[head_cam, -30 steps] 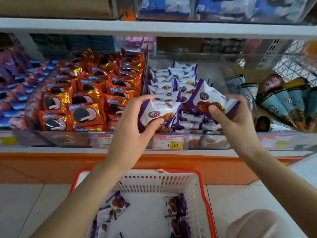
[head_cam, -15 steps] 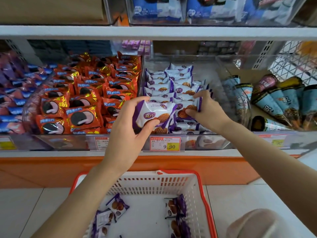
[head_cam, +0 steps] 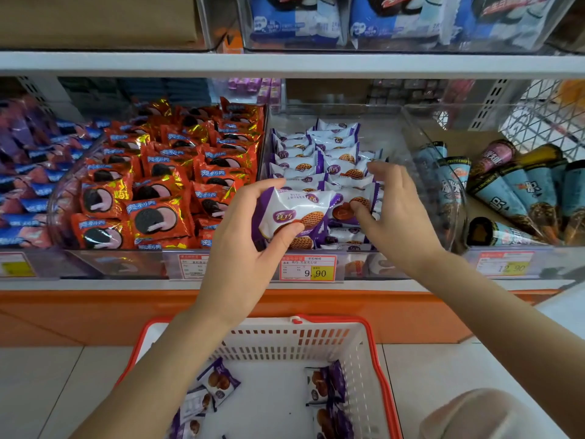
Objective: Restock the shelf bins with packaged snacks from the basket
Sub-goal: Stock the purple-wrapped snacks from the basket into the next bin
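My left hand (head_cam: 240, 248) grips a white-and-purple snack packet (head_cam: 294, 210) at the front edge of the clear middle bin (head_cam: 395, 131). That bin holds rows of the same packets (head_cam: 329, 150). My right hand (head_cam: 399, 213) hovers over the bin's front right with fingers spread; its thumb touches a packet lying there (head_cam: 345, 207) without gripping it. Below, on the floor, stands the red-rimmed white basket (head_cam: 380, 359), with several purple packets (head_cam: 221, 380) in it.
Left of the middle bin is a bin of orange-red cookie packets (head_cam: 158, 185); right of it is a bin of blue cone snacks (head_cam: 519, 191). A shelf board (head_cam: 285, 63) runs close above. A price tag (head_cam: 308, 267) sits on the shelf's front rail.
My right hand carried its packet down into the middle bin, let it go and spread its fingers. My left hand kept its packet and stayed near the bin's front.
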